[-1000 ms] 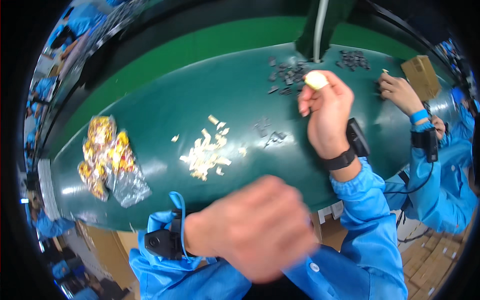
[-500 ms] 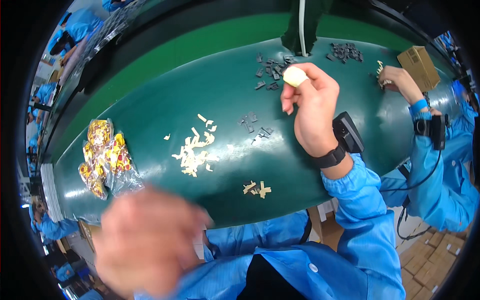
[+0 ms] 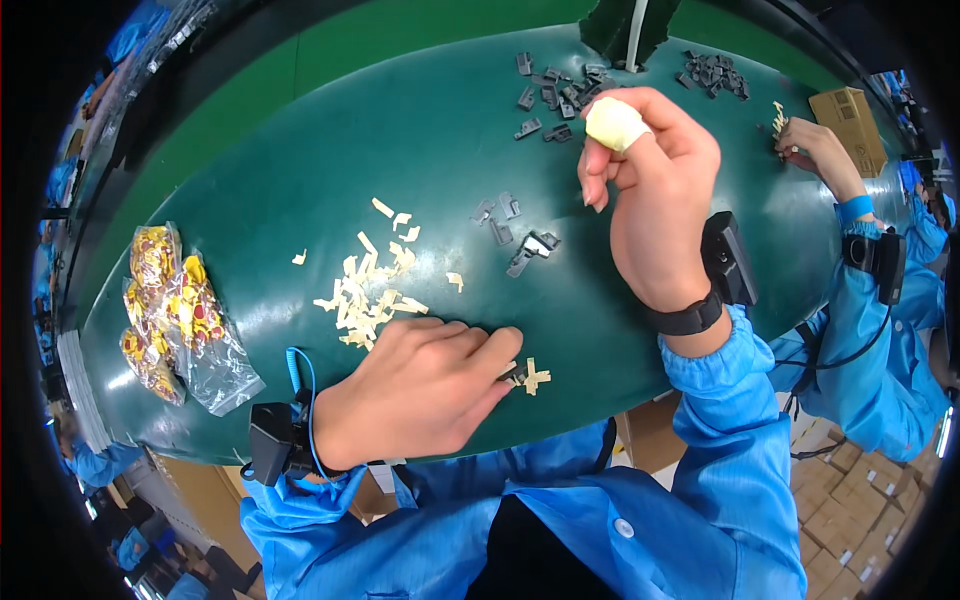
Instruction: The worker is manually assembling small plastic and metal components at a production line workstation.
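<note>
My left hand is over the near side of the green table, thumb and index finger closing on a small dark plastic part. Cream strips lie just beside those fingertips. Raised over the right half, my right hand has its fingers curled toward the thumb. A pale yellow wrap covers the thumb tip; whatever is behind it is hidden. Several dark parts lie beyond that hand, and a few more rest to its left. A loose heap of cream strips is spread beyond my left hand.
Clear bags of yellow and red pieces lie at the left end of the green table. Another dark heap sits at the far right. A co-worker's hand holds cream strips near a cardboard box. A pale cable hangs at the back.
My left hand, blurred and nearer before, has moved forward and right onto the small dark part by the cream strips. My right hand keeps its curled pose.
</note>
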Motion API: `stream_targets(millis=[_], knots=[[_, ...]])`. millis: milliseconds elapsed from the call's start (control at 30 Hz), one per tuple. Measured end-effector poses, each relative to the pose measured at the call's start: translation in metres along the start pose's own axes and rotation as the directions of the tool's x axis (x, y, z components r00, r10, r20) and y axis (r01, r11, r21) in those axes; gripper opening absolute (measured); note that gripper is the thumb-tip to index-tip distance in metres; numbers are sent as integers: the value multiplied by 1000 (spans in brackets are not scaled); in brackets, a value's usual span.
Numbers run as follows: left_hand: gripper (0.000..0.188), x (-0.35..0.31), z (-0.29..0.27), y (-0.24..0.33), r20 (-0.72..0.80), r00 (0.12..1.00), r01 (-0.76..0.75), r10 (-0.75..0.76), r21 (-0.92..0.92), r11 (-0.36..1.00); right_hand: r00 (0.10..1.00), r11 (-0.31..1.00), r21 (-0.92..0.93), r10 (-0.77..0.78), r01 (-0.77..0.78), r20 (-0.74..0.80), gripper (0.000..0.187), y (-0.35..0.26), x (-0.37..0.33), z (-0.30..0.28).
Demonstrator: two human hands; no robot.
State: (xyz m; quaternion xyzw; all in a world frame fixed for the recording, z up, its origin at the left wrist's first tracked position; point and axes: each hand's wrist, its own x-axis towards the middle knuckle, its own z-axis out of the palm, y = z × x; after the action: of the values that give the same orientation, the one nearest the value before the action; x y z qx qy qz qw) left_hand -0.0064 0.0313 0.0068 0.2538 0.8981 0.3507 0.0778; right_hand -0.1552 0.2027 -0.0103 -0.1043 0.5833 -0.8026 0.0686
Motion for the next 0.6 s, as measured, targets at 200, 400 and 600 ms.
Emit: stream_targets(millis=[200, 400, 600], knots=[[21, -4, 9, 6, 30, 999, 28, -30, 67, 997, 999, 996, -86, -10, 14, 41, 16, 0, -2, -1], [16, -6, 13, 1, -8, 999, 37, -37, 20, 999, 998, 993, -113, -11, 18, 65, 16, 2, -4, 0], [16, -6, 6, -2, -43, 996, 69, -75, -134, 989, 1000, 1000, -26, -12, 12, 26, 10, 0, -4, 1]])
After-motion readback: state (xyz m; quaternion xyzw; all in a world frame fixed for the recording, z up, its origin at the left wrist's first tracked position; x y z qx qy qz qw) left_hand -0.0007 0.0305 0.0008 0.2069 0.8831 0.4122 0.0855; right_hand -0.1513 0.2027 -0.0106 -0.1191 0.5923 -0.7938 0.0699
